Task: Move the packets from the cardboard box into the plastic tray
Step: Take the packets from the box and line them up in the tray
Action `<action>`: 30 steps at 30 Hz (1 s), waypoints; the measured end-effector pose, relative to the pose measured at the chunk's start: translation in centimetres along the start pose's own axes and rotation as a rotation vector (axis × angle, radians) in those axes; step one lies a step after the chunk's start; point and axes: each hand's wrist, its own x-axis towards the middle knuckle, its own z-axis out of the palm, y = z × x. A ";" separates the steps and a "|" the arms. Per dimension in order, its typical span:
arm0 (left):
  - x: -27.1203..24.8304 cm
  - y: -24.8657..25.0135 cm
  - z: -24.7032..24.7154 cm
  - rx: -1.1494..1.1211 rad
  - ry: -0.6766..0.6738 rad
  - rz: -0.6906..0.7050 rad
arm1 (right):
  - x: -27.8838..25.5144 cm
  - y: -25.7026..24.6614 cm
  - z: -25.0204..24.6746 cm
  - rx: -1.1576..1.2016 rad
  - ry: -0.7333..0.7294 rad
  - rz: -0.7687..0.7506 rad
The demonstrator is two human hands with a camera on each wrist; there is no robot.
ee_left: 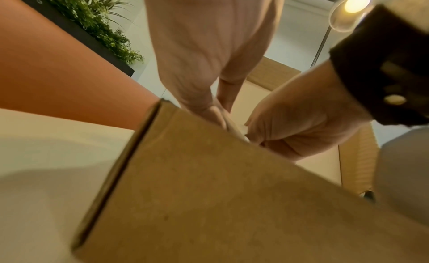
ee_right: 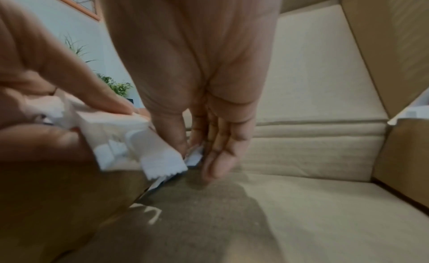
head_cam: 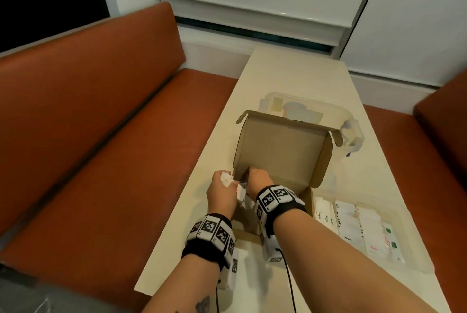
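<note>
The open cardboard box (head_cam: 278, 148) stands mid-table with its lid tilted back. My left hand (head_cam: 219, 190) hovers at the box's left wall and grips a bunch of white packets (head_cam: 226, 178). In the right wrist view that bunch (ee_right: 144, 138) sits between its thumb and fingers. My right hand (head_cam: 257, 178) reaches into the box's far left corner. There its thumb and fingers (ee_right: 218, 153) pinch a packet (ee_right: 192, 159) standing against the wall. The plastic tray (head_cam: 417, 249) lies right of the box and holds rows of packets (head_cam: 353, 231).
Behind the box sits a clear lidded plastic container (head_cam: 316, 107). Orange bench seats (head_cam: 113, 161) flank the narrow pale table (head_cam: 290, 72) on both sides. The box floor (ee_right: 301, 202) shows bare cardboard to the right of my hand.
</note>
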 end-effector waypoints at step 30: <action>-9.5 4.5 10.3 -0.315 -0.497 -0.230 | -12.7 15.0 -5.4 0.715 0.381 0.037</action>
